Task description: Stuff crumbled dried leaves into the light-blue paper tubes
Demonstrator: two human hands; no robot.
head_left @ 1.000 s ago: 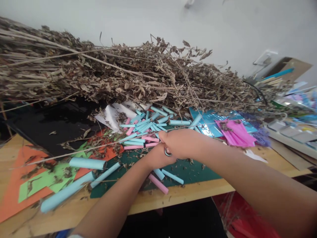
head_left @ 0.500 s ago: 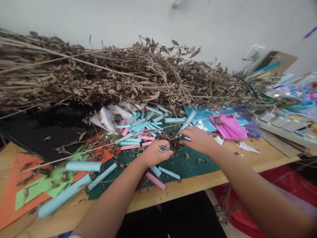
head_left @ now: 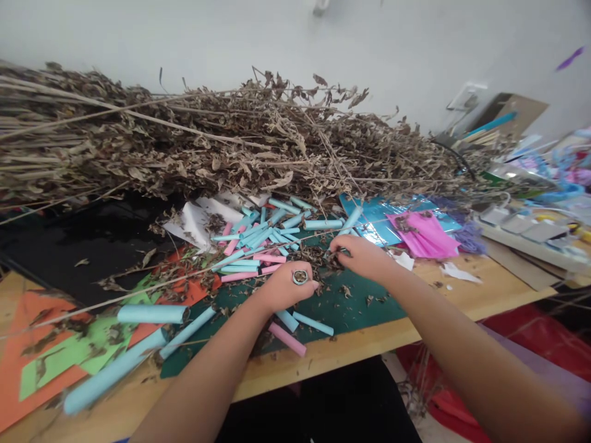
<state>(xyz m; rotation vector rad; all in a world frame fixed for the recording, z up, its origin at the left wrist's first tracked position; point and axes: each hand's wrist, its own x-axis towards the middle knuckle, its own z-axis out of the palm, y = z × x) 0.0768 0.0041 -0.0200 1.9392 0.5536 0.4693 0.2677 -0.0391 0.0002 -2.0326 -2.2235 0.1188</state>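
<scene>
The left hand (head_left: 286, 287) wraps its fingers around a small tube (head_left: 300, 271), with the tube's mouth facing up toward the camera, above the green mat (head_left: 369, 312). The right hand (head_left: 362, 257) curls its fingertips down at the crumbled leaves (head_left: 317, 253) just beyond the tube; whether they grip any bits is too small to make out. Good handling here likely means a firm but gentle left grip, since a hard squeeze could crush the wall, and small pinches on the right, leaving out long stalks. Keeping the mouth level and clear of the loose tubes (head_left: 272, 235) nearby should help too.
</scene>
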